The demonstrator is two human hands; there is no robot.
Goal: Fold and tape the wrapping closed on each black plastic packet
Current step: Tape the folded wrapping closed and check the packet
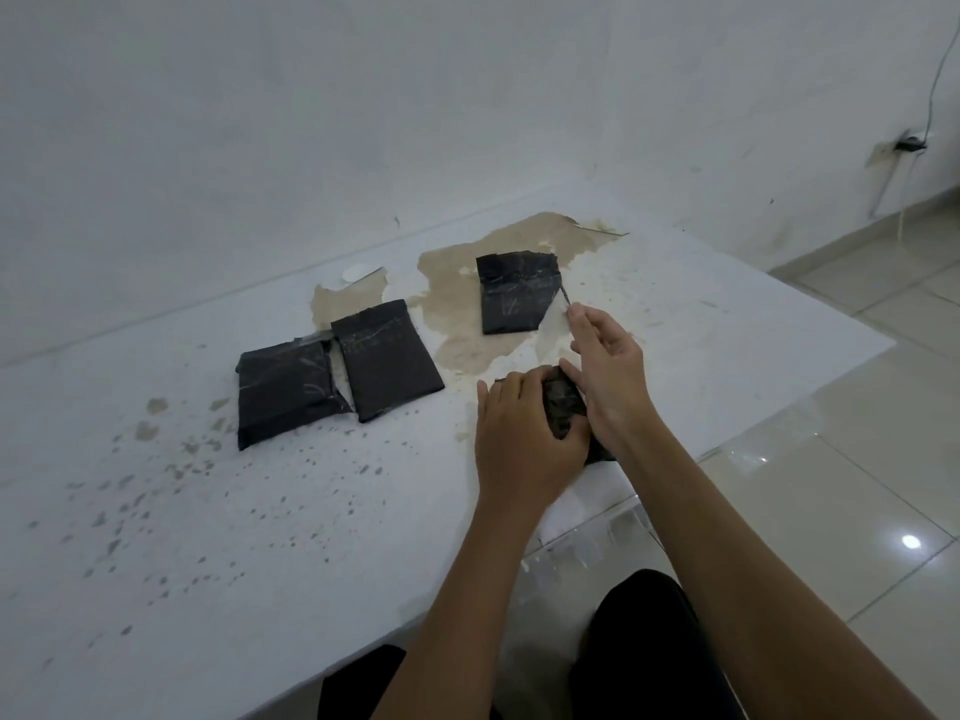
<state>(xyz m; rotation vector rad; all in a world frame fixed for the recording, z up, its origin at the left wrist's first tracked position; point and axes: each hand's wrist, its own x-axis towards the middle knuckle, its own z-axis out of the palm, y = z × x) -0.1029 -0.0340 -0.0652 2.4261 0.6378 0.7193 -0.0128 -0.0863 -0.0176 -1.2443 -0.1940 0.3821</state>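
Observation:
A crumpled black plastic packet lies near the right edge of the white table. My left hand lies over it, fingers curled on its far side and thumb against the wrapping. Just right of it, my right hand is raised, its fingertips pinching a thin strip, seemingly tape, which runs up to the corner of a flat black packet farther back. Two more black packets lie side by side to the left, touching.
The tabletop is worn, with brown peeled patches and specks. A small white round object sits at the back by the wall. The table's right edge drops to a glossy tiled floor. My dark-clothed knees are below the front edge.

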